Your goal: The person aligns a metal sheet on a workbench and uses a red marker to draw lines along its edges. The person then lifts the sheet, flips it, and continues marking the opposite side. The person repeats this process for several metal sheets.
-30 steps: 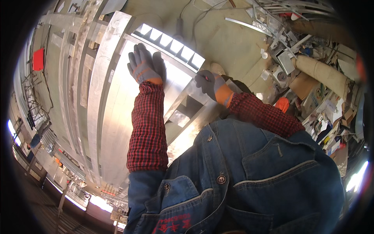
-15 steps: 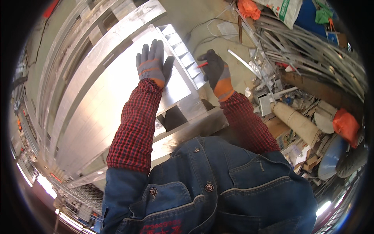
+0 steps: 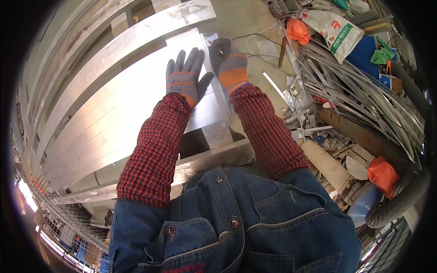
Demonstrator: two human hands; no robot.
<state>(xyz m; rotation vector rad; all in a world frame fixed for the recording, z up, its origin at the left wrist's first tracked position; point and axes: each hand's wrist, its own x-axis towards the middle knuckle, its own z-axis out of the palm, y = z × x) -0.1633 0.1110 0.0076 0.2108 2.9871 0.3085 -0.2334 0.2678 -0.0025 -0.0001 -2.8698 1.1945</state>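
Note:
My left hand (image 3: 185, 76), in a grey glove with orange stripes, lies flat with fingers spread on a row of shiny silver metal bars (image 3: 123, 102). Just right of it, my right hand (image 3: 232, 68) in a matching glove is closed at the bars' right ends. A thin red stick like a marker pen (image 3: 210, 42) shows at its fingertips, mostly hidden by the glove. Beside both hands, a narrow metal strip (image 3: 217, 96) runs along the bar ends.
The bars rest on a metal frame with long beams (image 3: 154, 26). To the right lie loose metal strips (image 3: 350, 86), a white printed sack (image 3: 334, 34), an orange bag (image 3: 382, 176) and a beige roll (image 3: 325, 161). A dark cable (image 3: 248, 35) crosses the floor.
My right hand has moved left and up with the red stick, from beside the bars to their ends. My left hand stays flat on the bars; the view has shifted slightly.

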